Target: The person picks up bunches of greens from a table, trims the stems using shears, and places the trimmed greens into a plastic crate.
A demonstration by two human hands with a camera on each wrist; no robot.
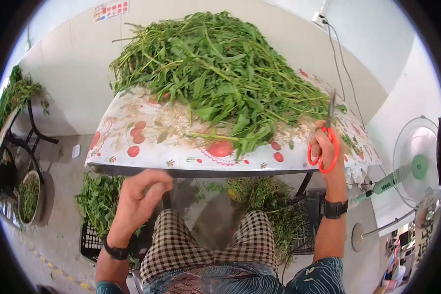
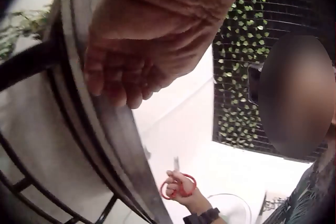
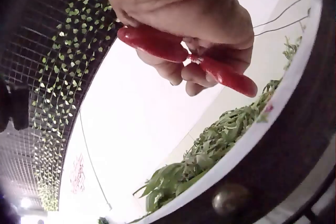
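Observation:
Red-handled scissors [image 1: 336,152] are gripped in my right hand [image 1: 323,147], blades pointing up and away, above the table's right front part. In the right wrist view the fingers of my right hand [image 3: 184,40] curl round the red handles [image 3: 228,77]. My left hand [image 1: 144,196] hangs in front of the table's near edge, holding nothing; in the left wrist view the fingers of this hand [image 2: 152,50] are loosely bent. A large heap of leafy green stems [image 1: 215,73] covers the back of the table, some stems reaching toward its front edge.
The table's cloth [image 1: 176,152] has a fruit print and scattered debris. Beneath stand a black crate [image 1: 90,240] with greens at the left and another crate [image 1: 304,220] at the right. A fan [image 1: 419,166] is at the right, a round tub [image 1: 32,196] at the far left.

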